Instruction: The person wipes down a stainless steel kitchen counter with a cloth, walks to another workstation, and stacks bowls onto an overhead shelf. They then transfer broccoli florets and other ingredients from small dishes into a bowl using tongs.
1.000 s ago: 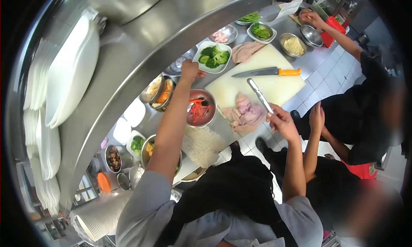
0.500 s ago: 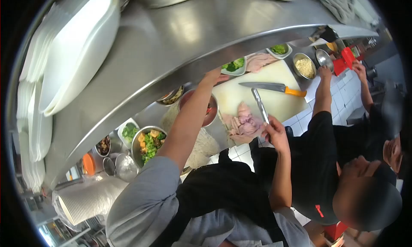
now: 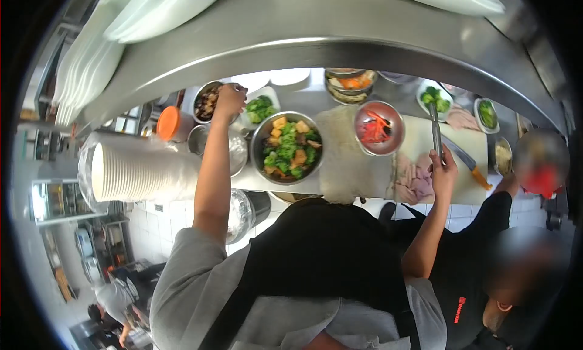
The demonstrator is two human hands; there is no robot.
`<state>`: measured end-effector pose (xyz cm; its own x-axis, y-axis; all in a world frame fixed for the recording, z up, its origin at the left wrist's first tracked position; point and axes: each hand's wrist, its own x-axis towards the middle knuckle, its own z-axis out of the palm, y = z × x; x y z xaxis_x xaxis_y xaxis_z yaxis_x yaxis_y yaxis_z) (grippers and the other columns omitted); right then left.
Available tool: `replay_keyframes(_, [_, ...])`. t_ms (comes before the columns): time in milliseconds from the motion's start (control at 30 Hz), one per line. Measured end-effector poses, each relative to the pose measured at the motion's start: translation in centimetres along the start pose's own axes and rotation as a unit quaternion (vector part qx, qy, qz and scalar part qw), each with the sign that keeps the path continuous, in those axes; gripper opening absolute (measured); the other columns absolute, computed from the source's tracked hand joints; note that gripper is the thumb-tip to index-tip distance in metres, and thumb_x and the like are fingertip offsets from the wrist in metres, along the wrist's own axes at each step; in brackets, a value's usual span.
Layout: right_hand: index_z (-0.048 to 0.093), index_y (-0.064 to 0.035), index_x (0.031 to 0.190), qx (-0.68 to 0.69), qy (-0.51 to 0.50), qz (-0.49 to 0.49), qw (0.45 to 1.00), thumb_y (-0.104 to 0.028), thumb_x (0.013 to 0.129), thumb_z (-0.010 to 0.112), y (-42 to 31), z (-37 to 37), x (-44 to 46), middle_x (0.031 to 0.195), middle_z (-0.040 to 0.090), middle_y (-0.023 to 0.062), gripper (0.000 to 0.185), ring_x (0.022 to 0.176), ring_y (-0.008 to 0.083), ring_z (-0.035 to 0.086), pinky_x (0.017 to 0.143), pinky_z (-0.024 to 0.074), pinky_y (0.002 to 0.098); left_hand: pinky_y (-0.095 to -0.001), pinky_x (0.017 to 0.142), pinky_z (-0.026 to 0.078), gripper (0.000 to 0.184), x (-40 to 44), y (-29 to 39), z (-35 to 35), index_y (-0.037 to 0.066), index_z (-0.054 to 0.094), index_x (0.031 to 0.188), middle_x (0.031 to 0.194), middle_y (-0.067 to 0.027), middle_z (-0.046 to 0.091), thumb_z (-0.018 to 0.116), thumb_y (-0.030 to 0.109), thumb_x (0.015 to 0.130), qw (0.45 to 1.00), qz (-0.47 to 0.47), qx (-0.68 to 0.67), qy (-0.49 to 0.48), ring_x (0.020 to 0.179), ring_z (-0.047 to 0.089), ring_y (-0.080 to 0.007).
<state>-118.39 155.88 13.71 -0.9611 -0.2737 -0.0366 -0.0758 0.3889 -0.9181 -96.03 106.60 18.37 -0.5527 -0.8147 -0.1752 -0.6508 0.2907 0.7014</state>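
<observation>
My left hand (image 3: 232,99) is closed at the right rim of a metal bowl of dark brown pieces (image 3: 207,103); what it holds, if anything, is hidden. My right hand (image 3: 444,171) grips metal tongs (image 3: 436,131), whose tips reach the white dish of broccoli (image 3: 435,99). Beneath that hand, raw pale pink meat (image 3: 415,178) lies at the left end of the cutting board (image 3: 473,143). A knife with an orange handle (image 3: 481,178) rests on the board. Between my hands are a large bowl of broccoli and tofu (image 3: 288,148) and a bowl of red strips (image 3: 379,130).
A steel shelf edge (image 3: 291,46) arches above the counter. Stacked paper bowls (image 3: 146,172) in plastic and an orange-lidded tub (image 3: 169,124) are at the left. Pale noodles (image 3: 346,161) lie mid-counter. A co-worker in black (image 3: 449,247) stands close at the right.
The view has swung left. My left hand has moved from the broccoli dish to the bowl of brown pieces. My right hand still grips the tongs, now nearer the broccoli dish.
</observation>
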Motion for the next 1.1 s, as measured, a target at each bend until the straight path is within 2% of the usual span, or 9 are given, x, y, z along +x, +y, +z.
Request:
replay_keyframes(33, [0.055,-0.0002,0.122,0.019,-0.002,0.003,1.0,-0.016,0.085,0.064,-0.8,0.7,-0.3,0.069,0.055,0.0022,0.041,0.05,0.0069,0.046,0.046,0.0379,0.0232,-0.0278,0.04,0.049,0.019,0.9,-2.2,-0.5,-0.007,0.063,0.076,0.06,-0.0108,0.061,0.057,0.011,0.081,0.999,-0.014,0.037,-0.004,0.048,0.06,-0.0169])
replay_keyframes(167, [0.054,-0.0025,0.123,0.062,-0.072,-0.013,0.995,-0.013,0.086,0.063,-4.2,4.2,-3.4,0.072,0.056,0.0002,0.039,0.051,0.0045,0.045,0.045,0.0363,0.0205,-0.0362,0.045,0.052,0.021,1.2,-4.1,-0.6,-0.011,0.062,0.081,0.066,-0.0204,0.064,0.051,0.007,0.08,0.981,-0.01,0.193,-0.016,0.051,0.065,-0.0274])
replay_keyframes(400, [0.052,-0.0029,0.126,0.086,-0.13,-0.009,0.988,-0.011,0.085,0.063,-5.2,5.9,-8.8,0.072,0.055,-0.0014,0.043,0.052,0.0044,0.046,0.047,0.0372,0.0192,-0.037,0.04,0.05,0.026,6.8,-10.2,3.5,-0.016,0.056,0.093,0.07,-0.0244,0.063,0.043,0.001,0.079,0.961,-0.217,0.029,-0.169,0.052,0.065,-0.0279])
replay_keyframes(733, [0.053,-0.0014,0.123,0.056,-0.15,0.059,0.985,-0.011,0.084,0.065,-3.5,4.9,-12.9,0.065,0.052,-0.0028,0.042,0.05,0.0051,0.047,0.043,0.0342,0.0201,-0.0369,0.036,0.042,0.025,6.4,-13.0,5.2,-0.011,0.06,0.072,0.058,-0.0169,0.059,0.05,0.011,0.076,0.993,-0.113,-0.016,-0.039,0.046,0.06,-0.026])
replay_keyframes(867, [0.055,-0.0017,0.121,0.03,-0.188,0.059,0.98,-0.01,0.083,0.064,-4.6,4.8,-12.1,0.07,0.056,-0.0002,0.04,0.051,0.0058,0.049,0.044,0.037,0.0211,-0.0391,0.049,0.049,0.028,5.2,-12.2,3.3,-0.009,0.063,0.075,0.058,-0.023,0.06,0.053,0.017,0.071,0.999,-0.015,0.014,0.028,0.046,0.06,-0.0297])
replay_keyframes(933, [0.055,-0.0003,0.12,0.006,-0.184,0.017,0.983,-0.011,0.083,0.065,-4.5,4.6,-11.7,0.074,0.058,0.002,0.04,0.052,0.0068,0.05,0.046,0.04,0.0225,-0.0432,0.064,0.049,0.032,8.7,-16.5,3.4,-0.01,0.063,0.08,0.074,-0.0277,0.063,0.057,0.019,0.071,0.994,0.036,0.07,0.071,0.068,0.064,-0.0365])
replay_keyframes(967, [0.054,0.0011,0.121,0.001,-0.193,0.017,0.981,-0.011,0.083,0.065,-3.9,4.4,-11.5,0.076,0.058,0.0041,0.041,0.053,0.0075,0.051,0.048,0.042,0.0239,-0.0423,0.071,0.048,0.029,3.0,-8.7,0.8,-0.01,0.061,0.078,0.074,-0.0243,0.064,0.059,0.018,0.072,0.998,-0.054,-0.007,0.036,0.079,0.064,-0.0356])
replay_keyframes(1033, [0.054,0.0011,0.121,0.017,-0.214,0.04,0.976,-0.015,0.083,0.066,-4.4,4.0,-11.4,0.073,0.057,0.0032,0.043,0.052,0.0075,0.051,0.047,0.0414,0.0236,-0.0349,0.041,0.04,0.018,5.8,-11.5,1.4,-0.006,0.059,0.069,0.055,-0.0106,0.055,0.058,0.011,0.073,0.981,0.146,-0.031,0.125,0.043,0.052,-0.02])
replay_keyframes(1100, [0.054,0.0006,0.12,0.021,-0.221,0.039,0.974,-0.018,0.083,0.066,-4.3,3.6,-11.2,0.069,0.056,0.0014,0.043,0.052,0.0074,0.051,0.046,0.0402,0.0224,-0.0282,0.035,0.032,0.02,1.6,-4.0,-0.2,-0.005,0.064,0.081,0.051,-0.0051,0.052,0.059,0.013,0.076,0.993,0.063,-0.091,0.046,0.036,0.043,-0.0113])
